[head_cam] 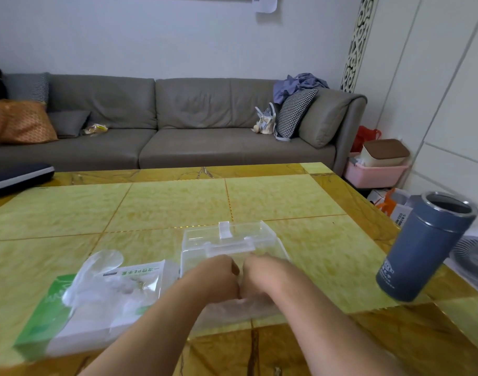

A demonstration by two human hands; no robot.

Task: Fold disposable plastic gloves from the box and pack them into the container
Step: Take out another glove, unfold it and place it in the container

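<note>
A green and white glove box (77,318) lies at the table's near left, with a clear plastic glove (102,267) sticking out of its top. Right of it stands a clear plastic container (227,240) with its lid open toward the far side. My left hand (218,275) and my right hand (262,278) are side by side, knuckles touching, inside the container's near part. Both have their fingers curled downward onto a crumpled clear glove (246,305) that shows faintly beneath them. The fingertips are hidden.
A blue-grey metal flask (425,248) without a lid stands near the table's right edge. A dark flat case (18,177) lies at the far left corner. The yellow-green tiled table (178,202) stretches beyond the container; a grey sofa stands behind it.
</note>
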